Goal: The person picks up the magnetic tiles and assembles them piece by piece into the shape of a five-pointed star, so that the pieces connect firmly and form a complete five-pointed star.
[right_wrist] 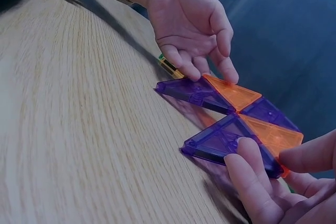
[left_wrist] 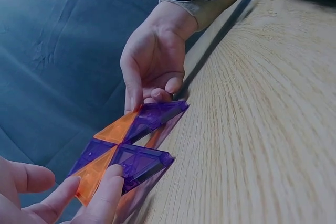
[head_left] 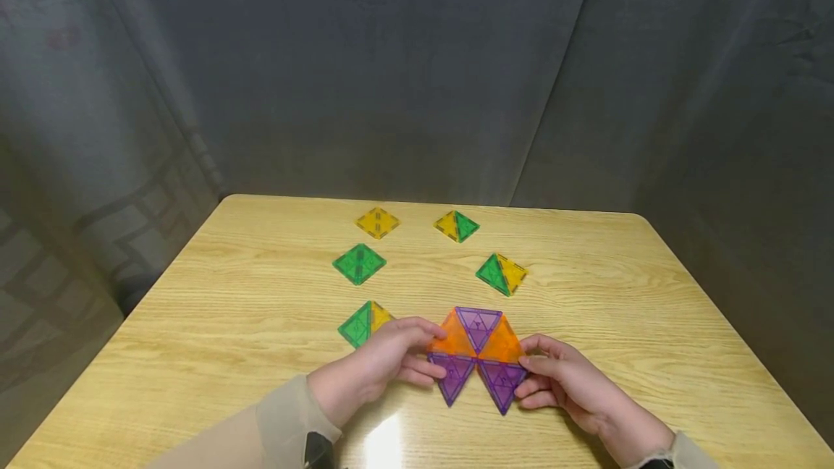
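Three purple and two orange triangular tiles form a joined fan (head_left: 478,331) (left_wrist: 97,176) (right_wrist: 234,94), with a V-shaped gap on the side toward the person. It sits slightly tilted, its purple corners low over the tabletop. My left hand (head_left: 384,357) (left_wrist: 68,203) (right_wrist: 194,24) holds the fan's left side, fingertips at an orange tile and the purple tile below. At the right side, my right hand (head_left: 573,382) (left_wrist: 157,51) (right_wrist: 289,192) grips the other orange and purple tiles between thumb and fingers. Its fingers partly hide behind the tiles in the head view.
On the wooden table (head_left: 228,295) lie flat two-tile diamonds: yellow (head_left: 377,224), green (head_left: 359,264), and green-and-yellow ones at back right (head_left: 457,226), at right (head_left: 502,274) and beside my left hand (head_left: 357,326), partly covered. Grey cloth (head_left: 391,78) hangs behind the table and at its sides.
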Demonstrator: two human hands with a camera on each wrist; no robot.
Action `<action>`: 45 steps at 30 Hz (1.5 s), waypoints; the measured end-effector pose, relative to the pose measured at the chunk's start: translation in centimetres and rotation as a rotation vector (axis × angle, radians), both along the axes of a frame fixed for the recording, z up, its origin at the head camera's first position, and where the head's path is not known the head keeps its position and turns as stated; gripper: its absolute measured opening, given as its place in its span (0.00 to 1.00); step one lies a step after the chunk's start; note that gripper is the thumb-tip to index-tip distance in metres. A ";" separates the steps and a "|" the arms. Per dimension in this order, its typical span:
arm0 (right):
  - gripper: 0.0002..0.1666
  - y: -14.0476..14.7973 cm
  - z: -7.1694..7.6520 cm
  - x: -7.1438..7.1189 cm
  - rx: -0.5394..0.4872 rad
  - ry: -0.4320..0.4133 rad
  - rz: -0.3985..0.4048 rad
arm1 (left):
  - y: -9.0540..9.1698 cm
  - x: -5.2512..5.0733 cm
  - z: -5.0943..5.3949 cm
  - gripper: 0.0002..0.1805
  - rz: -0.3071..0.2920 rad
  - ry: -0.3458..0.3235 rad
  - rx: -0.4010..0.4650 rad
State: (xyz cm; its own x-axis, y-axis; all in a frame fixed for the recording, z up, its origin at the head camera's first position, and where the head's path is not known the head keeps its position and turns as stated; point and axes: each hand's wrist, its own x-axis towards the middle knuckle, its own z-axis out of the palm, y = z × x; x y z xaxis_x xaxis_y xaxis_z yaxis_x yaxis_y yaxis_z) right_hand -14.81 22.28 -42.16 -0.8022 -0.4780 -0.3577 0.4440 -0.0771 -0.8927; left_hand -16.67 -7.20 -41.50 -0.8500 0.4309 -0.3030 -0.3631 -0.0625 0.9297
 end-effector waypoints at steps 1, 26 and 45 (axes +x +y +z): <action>0.13 0.0 0.0 0.0 -0.002 0.000 0.000 | 0.0 0.0 0.0 0.17 0.000 0.001 0.002; 0.11 -0.5 0.0 0.3 -0.044 0.008 -0.006 | -0.6 -0.2 -0.3 0.17 -0.008 -0.004 0.036; 0.12 -0.8 0.2 0.3 -0.021 0.026 -0.039 | -0.8 -0.1 -0.1 0.18 -0.035 0.011 0.040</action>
State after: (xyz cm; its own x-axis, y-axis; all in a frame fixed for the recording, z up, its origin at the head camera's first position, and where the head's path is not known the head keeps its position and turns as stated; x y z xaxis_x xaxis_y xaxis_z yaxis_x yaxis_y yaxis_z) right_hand -14.51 21.53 -42.01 -0.8292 -0.4534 -0.3269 0.4170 -0.1122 -0.9020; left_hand -16.81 -7.98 -41.55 -0.8374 0.4721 -0.2755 -0.3551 -0.0868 0.9308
